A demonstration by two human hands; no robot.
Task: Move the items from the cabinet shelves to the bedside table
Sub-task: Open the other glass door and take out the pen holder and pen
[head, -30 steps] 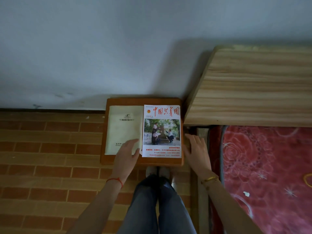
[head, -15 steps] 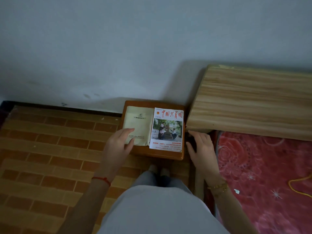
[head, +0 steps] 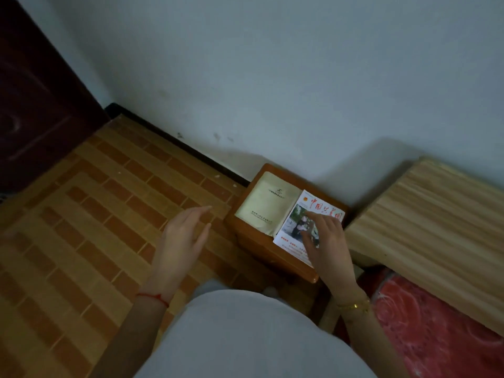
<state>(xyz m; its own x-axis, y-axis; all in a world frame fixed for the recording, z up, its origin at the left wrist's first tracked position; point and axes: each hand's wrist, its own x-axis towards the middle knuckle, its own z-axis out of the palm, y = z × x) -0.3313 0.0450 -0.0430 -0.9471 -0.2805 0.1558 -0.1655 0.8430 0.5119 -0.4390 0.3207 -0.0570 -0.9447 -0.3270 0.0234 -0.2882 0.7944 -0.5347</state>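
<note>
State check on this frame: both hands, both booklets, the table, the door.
Left hand: open, over the floor, holding nothing.
Right hand: open, fingers over the magazine; contact unclear.
Magazine: closed, flat on the bedside table, cover up.
Cream booklet: closed, flat beside the magazine.
Bedside table: upright against the wall, carrying both.
Door: dark; open or shut unclear.

I see a dim room with a pale, scuffed wall [head: 272,77] and a black skirting strip [head: 174,143] along its foot. The floor [head: 81,227] is laid in tan and reddish brick-pattern tiles. A dark brown door [head: 35,99] stands at the left. At right, a light striped-wood headboard [head: 436,230] rises over red floral bedding [head: 436,323].
</note>
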